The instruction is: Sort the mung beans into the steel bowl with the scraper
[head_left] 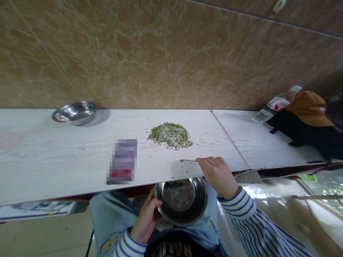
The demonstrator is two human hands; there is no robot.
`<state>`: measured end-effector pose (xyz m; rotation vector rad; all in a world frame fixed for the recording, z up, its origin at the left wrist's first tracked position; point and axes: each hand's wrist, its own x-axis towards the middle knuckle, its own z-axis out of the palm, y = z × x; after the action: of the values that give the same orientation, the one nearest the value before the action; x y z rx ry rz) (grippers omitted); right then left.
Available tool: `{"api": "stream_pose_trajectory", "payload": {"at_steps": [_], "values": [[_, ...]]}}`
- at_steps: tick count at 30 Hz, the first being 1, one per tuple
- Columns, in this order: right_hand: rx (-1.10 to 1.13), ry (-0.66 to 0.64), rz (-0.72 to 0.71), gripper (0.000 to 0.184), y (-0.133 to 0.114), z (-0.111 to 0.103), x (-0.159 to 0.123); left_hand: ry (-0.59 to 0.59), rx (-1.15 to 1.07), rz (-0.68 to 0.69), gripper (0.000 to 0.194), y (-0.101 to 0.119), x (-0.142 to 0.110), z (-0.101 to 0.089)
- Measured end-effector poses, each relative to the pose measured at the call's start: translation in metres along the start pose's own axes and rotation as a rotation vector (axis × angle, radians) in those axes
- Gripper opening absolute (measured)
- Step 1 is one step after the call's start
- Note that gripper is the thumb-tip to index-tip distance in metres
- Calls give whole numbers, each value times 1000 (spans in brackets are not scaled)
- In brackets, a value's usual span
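Small green beans [170, 135], which look like mung beans, lie spread in a loose patch on the white wooden counter [88, 153]. My right hand [217, 175] is closed on a thin metal utensil [190, 160], perhaps a spoon or tweezers; its kind is unclear. The tip points left, low over the counter, beside a few stray beans near the front edge. Below that edge, my left hand [149, 218] grips the left rim of a steel bowl [201, 210] above my lap. Some green beans show at the bowl's far side.
A second steel bowl [76, 116] stands at the back left against the tiled wall [120, 53]. A pixelated flat rectangle [123, 160] lies left of the beans. On the right are a plastic bottle [278, 103], a brown cap [308, 107] and a black item [302, 135].
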<state>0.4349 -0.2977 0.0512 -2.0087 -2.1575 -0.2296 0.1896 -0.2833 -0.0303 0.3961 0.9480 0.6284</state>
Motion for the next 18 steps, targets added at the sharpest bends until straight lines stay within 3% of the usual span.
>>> {"api": "stream_pose_trajectory", "payload": {"at_steps": [18], "values": [[-40, -27, 16, 22, -18, 0, 11, 53, 20, 13, 47, 4, -1, -1]]}}
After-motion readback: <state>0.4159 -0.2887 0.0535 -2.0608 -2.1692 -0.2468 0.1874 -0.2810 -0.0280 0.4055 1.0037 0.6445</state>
